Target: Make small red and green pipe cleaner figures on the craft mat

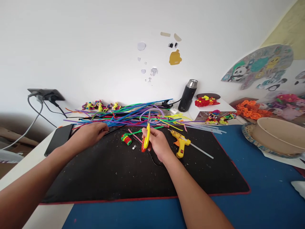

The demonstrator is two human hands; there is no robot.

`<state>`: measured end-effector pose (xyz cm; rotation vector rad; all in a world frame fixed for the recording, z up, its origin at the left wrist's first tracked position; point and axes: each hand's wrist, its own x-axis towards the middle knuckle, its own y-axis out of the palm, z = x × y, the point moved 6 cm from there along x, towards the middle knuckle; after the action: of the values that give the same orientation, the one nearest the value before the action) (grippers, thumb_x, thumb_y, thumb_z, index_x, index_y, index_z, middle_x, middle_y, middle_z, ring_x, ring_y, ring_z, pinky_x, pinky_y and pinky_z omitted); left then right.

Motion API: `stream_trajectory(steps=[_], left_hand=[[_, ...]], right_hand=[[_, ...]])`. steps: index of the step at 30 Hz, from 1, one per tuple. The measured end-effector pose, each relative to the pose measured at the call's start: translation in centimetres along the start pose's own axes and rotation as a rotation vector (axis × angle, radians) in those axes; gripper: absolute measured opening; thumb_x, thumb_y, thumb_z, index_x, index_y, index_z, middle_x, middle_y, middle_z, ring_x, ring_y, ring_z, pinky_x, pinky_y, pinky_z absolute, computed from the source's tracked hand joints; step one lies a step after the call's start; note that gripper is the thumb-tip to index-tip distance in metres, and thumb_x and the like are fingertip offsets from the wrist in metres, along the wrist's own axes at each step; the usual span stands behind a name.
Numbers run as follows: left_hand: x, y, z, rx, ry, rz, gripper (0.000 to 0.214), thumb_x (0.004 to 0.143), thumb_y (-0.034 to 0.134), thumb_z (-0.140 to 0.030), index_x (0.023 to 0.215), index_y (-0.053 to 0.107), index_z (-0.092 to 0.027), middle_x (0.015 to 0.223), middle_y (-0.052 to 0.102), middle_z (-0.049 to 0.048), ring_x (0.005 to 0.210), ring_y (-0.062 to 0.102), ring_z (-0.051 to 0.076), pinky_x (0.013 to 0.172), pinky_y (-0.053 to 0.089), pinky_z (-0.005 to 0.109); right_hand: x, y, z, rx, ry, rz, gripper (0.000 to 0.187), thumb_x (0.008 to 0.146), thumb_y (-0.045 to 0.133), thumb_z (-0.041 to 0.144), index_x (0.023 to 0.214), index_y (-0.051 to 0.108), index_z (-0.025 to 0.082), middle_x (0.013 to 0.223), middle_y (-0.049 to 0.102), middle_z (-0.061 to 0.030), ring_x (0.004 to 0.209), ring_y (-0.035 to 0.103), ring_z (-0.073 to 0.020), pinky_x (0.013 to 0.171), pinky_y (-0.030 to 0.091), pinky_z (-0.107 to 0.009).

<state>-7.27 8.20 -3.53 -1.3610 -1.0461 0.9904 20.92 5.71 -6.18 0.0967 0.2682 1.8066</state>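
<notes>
My right hand (157, 142) is closed round the yellow and red handles of a pair of scissors (147, 135), blades pointing up and away toward a heap of coloured pipe cleaners (133, 116). My left hand (91, 132) rests at the near edge of that heap, fingers curled onto a black strand; whether it grips the strand is unclear. Between the hands a small red and green pipe-cleaner roll (126, 139) lies on the black mat (114, 171). Two small googly eyes (134, 147) lie beside it.
A yellow glue gun (180, 142) lies right of my right hand, with clear glue sticks (209, 128) behind it. A black phone (58, 138) lies at the left, a black flask (188, 94) at the back. Finished pipe-cleaner figures (101, 106) line the wall. A woven hat (274, 135) sits at the right.
</notes>
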Motion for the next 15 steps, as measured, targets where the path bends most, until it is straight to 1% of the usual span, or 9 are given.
stream_trajectory(steps=[3,5,8,11,15], left_hand=[[0.5,0.9,-0.3,0.076,0.075,0.080,0.023,0.093,0.042,-0.032,0.091,0.063,-0.023,0.098,0.073,0.0090,0.089,0.068,0.029,0.074,0.046,0.035],[0.6,1.8,-0.3,0.098,0.078,0.114,0.020,0.092,0.042,-0.026,0.087,0.061,-0.023,0.094,0.073,0.0105,0.086,0.068,0.030,0.073,0.046,0.037],[0.5,2.7,-0.5,0.087,0.070,0.125,0.017,0.087,0.043,-0.020,0.084,0.059,-0.022,0.088,0.071,0.0132,0.081,0.068,0.033,0.072,0.048,0.041],[0.3,2.9,-1.0,0.075,0.107,0.124,0.017,0.088,0.043,-0.020,0.085,0.059,-0.022,0.090,0.071,0.0148,0.084,0.069,0.034,0.075,0.050,0.043],[0.0,2.7,-1.2,0.045,0.148,0.129,0.016,0.090,0.042,-0.022,0.082,0.056,-0.023,0.090,0.070,0.0139,0.087,0.069,0.034,0.076,0.049,0.043]], right_hand=[[0.0,-0.1,0.1,0.009,-0.005,-0.008,0.046,0.084,0.072,0.062,0.070,0.063,0.019,0.056,0.061,0.0016,0.043,0.056,-0.0113,0.038,0.035,-0.020],[0.0,0.0,0.1,0.014,-0.004,-0.006,0.046,0.083,0.073,0.063,0.070,0.063,0.020,0.057,0.061,0.0017,0.043,0.055,-0.0113,0.038,0.035,-0.020],[0.0,0.2,0.0,0.009,0.005,0.015,0.048,0.080,0.074,0.065,0.070,0.063,0.020,0.056,0.060,0.0027,0.044,0.055,-0.0112,0.038,0.036,-0.021],[0.0,0.4,-0.2,-0.001,0.012,0.029,0.048,0.079,0.075,0.066,0.070,0.061,0.020,0.055,0.059,0.0033,0.043,0.055,-0.0111,0.038,0.035,-0.021],[0.1,0.5,-0.3,-0.013,0.016,0.035,0.049,0.080,0.074,0.066,0.069,0.061,0.021,0.052,0.056,0.0047,0.041,0.054,-0.0109,0.037,0.034,-0.020]])
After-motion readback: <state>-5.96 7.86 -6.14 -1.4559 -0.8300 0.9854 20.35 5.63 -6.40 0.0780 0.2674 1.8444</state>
